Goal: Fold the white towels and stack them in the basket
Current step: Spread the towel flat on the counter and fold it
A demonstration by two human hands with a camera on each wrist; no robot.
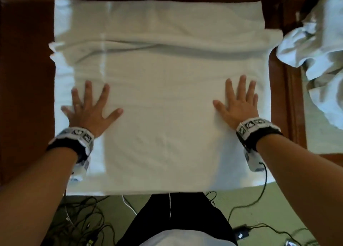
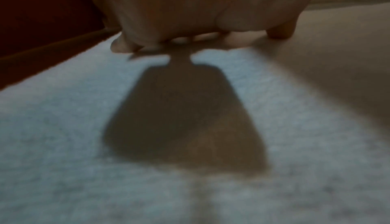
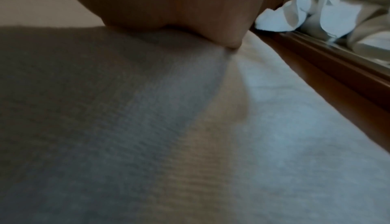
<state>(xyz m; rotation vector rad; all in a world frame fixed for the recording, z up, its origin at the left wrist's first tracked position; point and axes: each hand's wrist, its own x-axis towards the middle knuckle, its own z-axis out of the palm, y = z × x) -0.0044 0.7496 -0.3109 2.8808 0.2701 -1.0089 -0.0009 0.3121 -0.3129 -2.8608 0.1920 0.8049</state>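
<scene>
The white towel (image 1: pixel 163 89) lies spread flat across the dark wooden tabletop (image 1: pixel 26 78), covering most of it, its near edge hanging just over the side toward the person, with a long soft crease running across its far half. At the left, the left hand (image 1: pixel 89 110) rests palm-down on the towel near its left edge, its fingers (image 1: pixel 87 89) straight and fanned wide, thumb angled inward; the left wrist view shows the palm low against the nap, casting a dark shadow on the cloth. Farther right, the right hand (image 1: pixel 239 104) presses flat on the towel near its right edge, fingers straight and slightly apart, holding nothing. Both wrists wear black bands with patterned white markers. To the far right, a heap of crumpled white towels (image 1: pixel 315 47) sits beyond the tabletop's raised rim. Black cables (image 1: pixel 83 218) trail over the green floor below.
</scene>
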